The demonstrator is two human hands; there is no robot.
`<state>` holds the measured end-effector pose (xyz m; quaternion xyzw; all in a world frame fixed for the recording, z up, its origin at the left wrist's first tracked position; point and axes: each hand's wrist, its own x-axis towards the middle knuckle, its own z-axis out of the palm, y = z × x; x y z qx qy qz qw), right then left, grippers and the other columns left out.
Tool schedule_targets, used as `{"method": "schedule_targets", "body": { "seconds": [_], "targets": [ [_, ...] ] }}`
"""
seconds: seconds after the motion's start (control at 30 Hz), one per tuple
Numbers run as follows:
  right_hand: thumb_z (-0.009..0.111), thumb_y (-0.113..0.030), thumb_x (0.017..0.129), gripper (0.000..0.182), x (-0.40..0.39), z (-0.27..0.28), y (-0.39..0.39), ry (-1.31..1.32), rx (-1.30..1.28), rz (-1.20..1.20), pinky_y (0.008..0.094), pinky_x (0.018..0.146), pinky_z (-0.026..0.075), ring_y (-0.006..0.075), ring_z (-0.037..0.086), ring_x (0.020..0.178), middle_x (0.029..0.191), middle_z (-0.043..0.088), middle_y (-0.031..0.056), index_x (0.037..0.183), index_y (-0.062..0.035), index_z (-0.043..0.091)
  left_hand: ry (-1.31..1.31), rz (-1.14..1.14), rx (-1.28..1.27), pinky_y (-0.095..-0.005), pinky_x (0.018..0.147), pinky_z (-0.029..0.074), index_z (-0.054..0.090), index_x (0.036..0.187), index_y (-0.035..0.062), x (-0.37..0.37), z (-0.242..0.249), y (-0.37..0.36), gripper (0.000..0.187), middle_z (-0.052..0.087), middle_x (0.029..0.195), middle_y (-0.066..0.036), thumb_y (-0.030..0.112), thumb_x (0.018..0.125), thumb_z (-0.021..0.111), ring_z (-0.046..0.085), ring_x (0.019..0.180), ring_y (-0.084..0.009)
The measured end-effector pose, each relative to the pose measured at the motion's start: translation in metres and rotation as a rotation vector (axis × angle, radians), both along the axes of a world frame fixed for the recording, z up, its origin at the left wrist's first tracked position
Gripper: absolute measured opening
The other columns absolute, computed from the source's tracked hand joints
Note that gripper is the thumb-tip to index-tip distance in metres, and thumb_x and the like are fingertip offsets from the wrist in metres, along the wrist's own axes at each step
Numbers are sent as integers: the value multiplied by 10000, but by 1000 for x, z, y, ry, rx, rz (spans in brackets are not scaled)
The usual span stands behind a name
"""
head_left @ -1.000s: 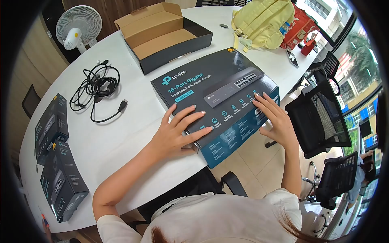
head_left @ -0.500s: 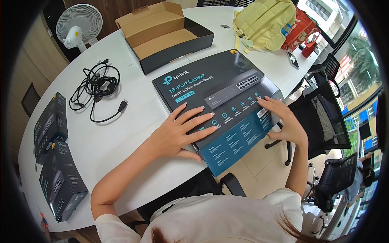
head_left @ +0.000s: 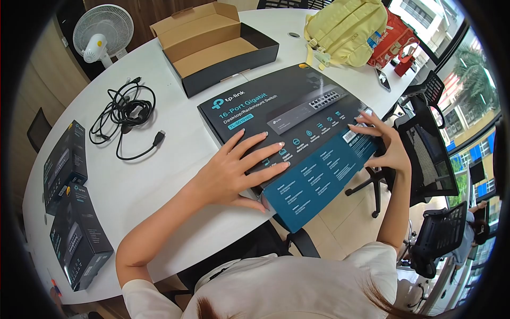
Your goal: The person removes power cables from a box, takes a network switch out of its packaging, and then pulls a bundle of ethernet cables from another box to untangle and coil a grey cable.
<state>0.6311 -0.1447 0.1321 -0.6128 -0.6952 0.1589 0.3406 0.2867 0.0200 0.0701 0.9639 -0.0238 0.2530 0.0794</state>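
Note:
A dark TP-Link switch box [head_left: 255,117] lies on the white table, its teal front flap [head_left: 313,181] raised outward past the table's edge. My left hand [head_left: 228,173] rests with spread fingers on the box's lower left top, its thumb at the left end of the flap. At the right corner, my right hand [head_left: 387,142] touches the box with its fingertips, fingers apart and thumb by the flap's edge. Whether anything is inside the box cannot be seen.
An open empty box [head_left: 231,66] stands behind. Black cables [head_left: 130,114] and two smaller boxes [head_left: 66,165] [head_left: 82,239] are at the left. A yellow backpack [head_left: 345,32], red bag [head_left: 393,40] and phone [head_left: 382,80] sit at the back right. A co-worker [head_left: 467,234] is far right.
My right hand has moved right and slightly up along the box's edge. The teal flap stands out a little further. My left hand has stayed nearly in place.

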Motion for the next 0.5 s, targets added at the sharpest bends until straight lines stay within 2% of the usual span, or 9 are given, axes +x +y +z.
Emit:
{"method": "schedule_targets", "body": {
  "seconds": [0.07,0.13,0.23,0.3,0.33,0.43,0.47,0.5],
  "targets": [
    [838,-346,503,969,5,3,0,-49,66,-51,521,1164,79,225,568,1165,1068,697,52,1354,-57,475,-32,27,-23,-526,1064,293,481,1354,263,4,1,-2,874,416,1427,-80,665,602,669,406,1273,-355],
    [862,-314,496,965,14,7,1,-47,176,-76,515,1165,66,215,575,1153,1001,714,61,1340,-37,486,-29,16,-44,-533,1054,313,512,1320,242,4,16,-1,882,434,1415,-94,619,555,738,414,1276,-363],
    [879,-381,477,1005,19,17,9,-126,264,-109,512,1159,76,214,589,1129,959,720,81,1324,-3,491,-92,16,-46,-508,1033,354,514,1298,202,7,24,4,918,459,1394,-107,524,497,824,428,1270,-360],
    [865,-384,498,971,25,9,22,8,440,-81,516,1152,90,221,590,1125,928,723,84,1315,-4,502,-169,12,-53,-492,1021,372,509,1291,183,10,22,10,929,468,1386,-106,494,482,845,434,1265,-358],
    [854,-383,528,929,27,11,24,-25,489,-45,491,1145,156,234,586,1133,1008,707,110,1309,-14,512,-176,-12,-49,-468,1003,395,477,1304,150,9,27,11,954,479,1369,-136,421,482,878,464,1239,-362],
    [845,-375,561,889,13,25,41,59,642,-57,449,1121,239,237,565,1161,1138,660,139,1306,-17,517,-359,-46,-183,-446,999,399,465,1333,158,16,30,27,897,488,1360,-102,281,530,846,484,1210,-336],
    [844,-342,597,842,13,30,49,55,696,-60,409,1086,298,231,541,1191,1236,609,143,1304,-17,521,-443,-75,-237,-417,972,432,440,1342,121,20,34,32,882,524,1321,-119,137,535,795,534,1162,-323],
    [824,-259,676,727,9,34,60,-8,818,-91,384,1073,311,221,527,1204,1245,606,126,1296,-20,529,-511,-66,-290,-391,941,458,429,1345,102,24,38,37,898,550,1290,-118,118,520,783,569,1118,-313]
  ]
}}
